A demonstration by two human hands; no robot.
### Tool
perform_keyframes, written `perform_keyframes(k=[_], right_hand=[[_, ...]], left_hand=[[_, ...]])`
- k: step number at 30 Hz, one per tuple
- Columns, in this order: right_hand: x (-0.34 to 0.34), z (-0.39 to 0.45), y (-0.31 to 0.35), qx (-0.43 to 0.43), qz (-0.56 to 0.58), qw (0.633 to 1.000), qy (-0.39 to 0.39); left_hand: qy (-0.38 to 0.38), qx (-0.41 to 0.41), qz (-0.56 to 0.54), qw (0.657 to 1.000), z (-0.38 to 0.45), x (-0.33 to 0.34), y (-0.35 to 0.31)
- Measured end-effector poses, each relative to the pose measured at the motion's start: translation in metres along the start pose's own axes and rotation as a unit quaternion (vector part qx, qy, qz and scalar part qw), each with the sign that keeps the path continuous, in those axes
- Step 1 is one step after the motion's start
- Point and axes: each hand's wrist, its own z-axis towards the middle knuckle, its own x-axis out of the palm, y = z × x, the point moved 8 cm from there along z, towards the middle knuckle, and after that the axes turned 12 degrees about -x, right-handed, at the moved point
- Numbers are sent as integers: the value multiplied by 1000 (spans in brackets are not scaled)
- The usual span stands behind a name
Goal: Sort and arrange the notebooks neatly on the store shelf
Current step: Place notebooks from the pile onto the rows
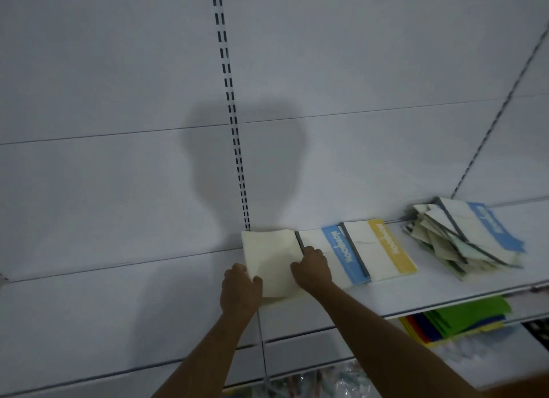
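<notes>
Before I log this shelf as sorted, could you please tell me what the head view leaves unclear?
- The cream notebook: its front cover faces away, and the left hand and right hand cover its near edge.
- The messy pile: the notebooks overlap, so their count is hidden.
- The blue-banded notebook and yellow-banded notebook: the lettering is blurred.
- The coloured sheets: the shelf above hides most of them.

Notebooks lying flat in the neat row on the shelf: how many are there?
3. The plain cream notebook lies at the left under both hands, the blue-striped notebook in the middle, the yellow-striped notebook at the right. More may be hidden underneath them.
</notes>
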Motion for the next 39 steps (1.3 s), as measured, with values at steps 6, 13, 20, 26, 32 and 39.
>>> perform_keyframes(k=[6,13,20,26,32,39], right_hand=[[-59,-7,-7,-14,-2,997,-71],[-132,-44,-50,28,-96,985,-141],[-228,-108,-114,120,-197,953,-196],[-321,-170,-174,203,-223,922,-244],[-402,-224,-230,262,-213,893,-296],[-444,-250,-284,287,-197,884,-313]], left_hand=[[-5,86,3,996,-9,-1,-65],[128,248,49,959,-57,56,-146],[203,423,177,865,-153,114,-233],[195,552,175,792,-249,139,-314],[207,599,193,749,-321,173,-369],[219,617,198,729,-376,213,-403]])
